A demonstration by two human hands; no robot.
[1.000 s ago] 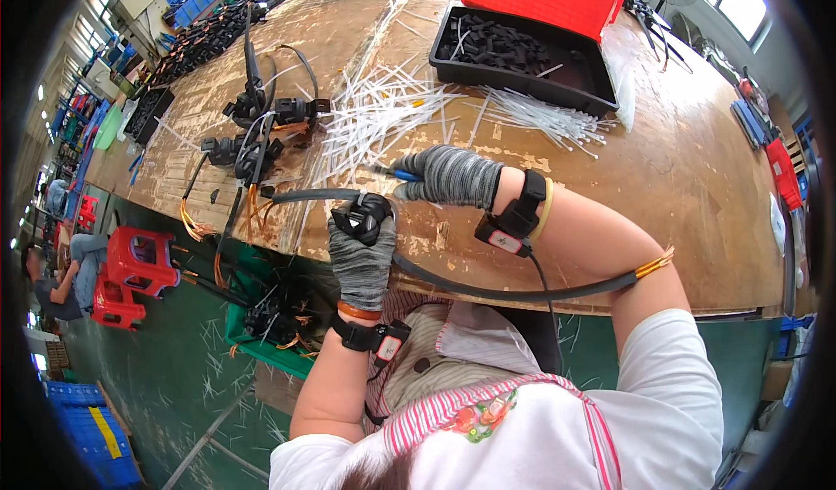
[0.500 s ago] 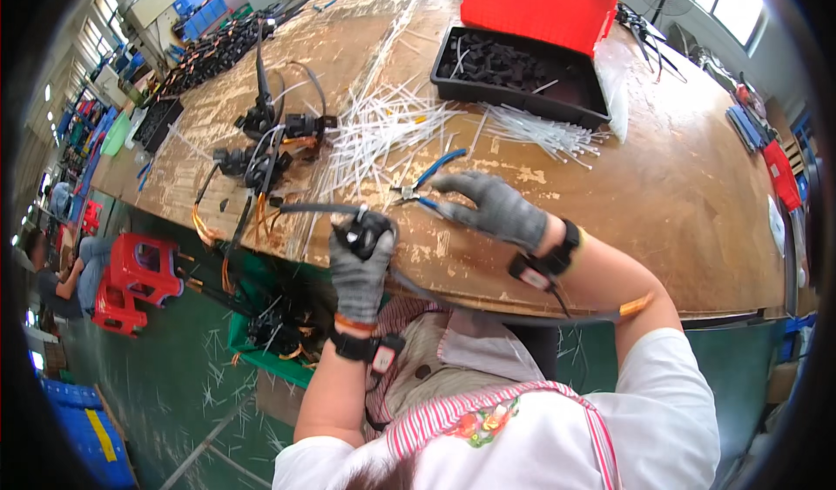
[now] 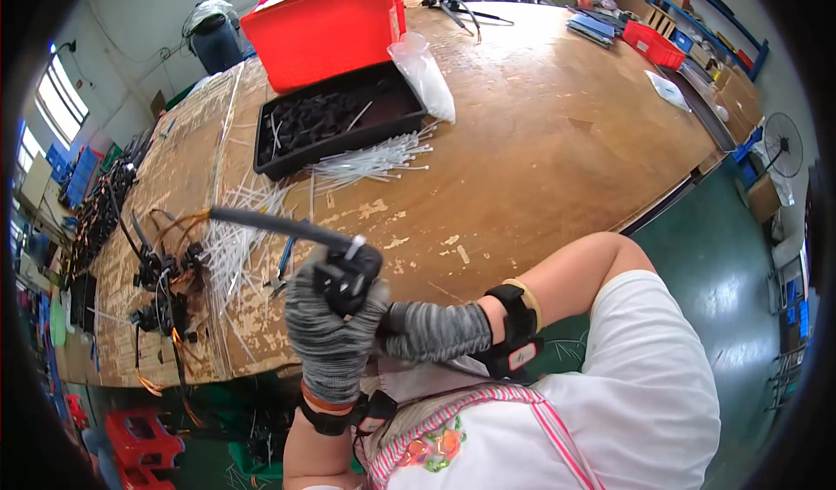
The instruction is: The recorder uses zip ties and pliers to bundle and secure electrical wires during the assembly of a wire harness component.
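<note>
My left hand point(image 3: 331, 329), in a grey knit glove, is closed around a black plastic switch housing point(image 3: 347, 279) above the table's near edge. A dark sleeved cable point(image 3: 283, 223) runs from the housing toward the upper left and ends in orange wires point(image 3: 181, 229). Around the cable, close to the housing, sits a white cable tie point(image 3: 354, 247). My gloved right hand point(image 3: 435, 331) presses up against the left one from the right. Its fingers are hidden behind the left hand. Blue-handled pliers point(image 3: 286, 256) lie on the table beyond my left hand, partly covered.
White cable ties point(image 3: 235, 242) are heaped left of centre, with more ties point(image 3: 374, 159) before a black tray point(image 3: 292, 155) of small black parts. A red crate point(image 3: 326, 33) stands behind. Further black switch assemblies point(image 3: 157, 272) lie left. A plastic bag point(image 3: 424, 76) rests beside the tray.
My right hand has left the spot by the pliers and come in against my left hand. The left hand has lifted and turned the switch housing, swinging its cable. The view has turned right.
</note>
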